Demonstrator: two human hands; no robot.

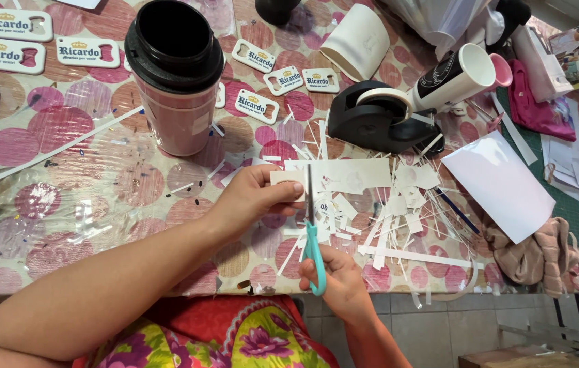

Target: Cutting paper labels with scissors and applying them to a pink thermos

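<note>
My left hand (pixel 252 197) pinches a small cream paper cut-out (pixel 288 178) above the table's front edge. My right hand (pixel 338 281) grips teal-handled scissors (pixel 311 232), blades pointing up and away, their tips at the cut-out's right end. Beneath them lies a heap of white paper strips and offcuts (pixel 392 204) on the pink-dotted tablecloth (pixel 65 170).
A tall tumbler with a black rim (pixel 175 75) stands at the back left. A black tape dispenser (pixel 385 119), a white mug (pixel 454 76) and a white paper sheet (pixel 504 184) sit to the right. Several printed label cut-outs (pixel 10 41) lie across the back.
</note>
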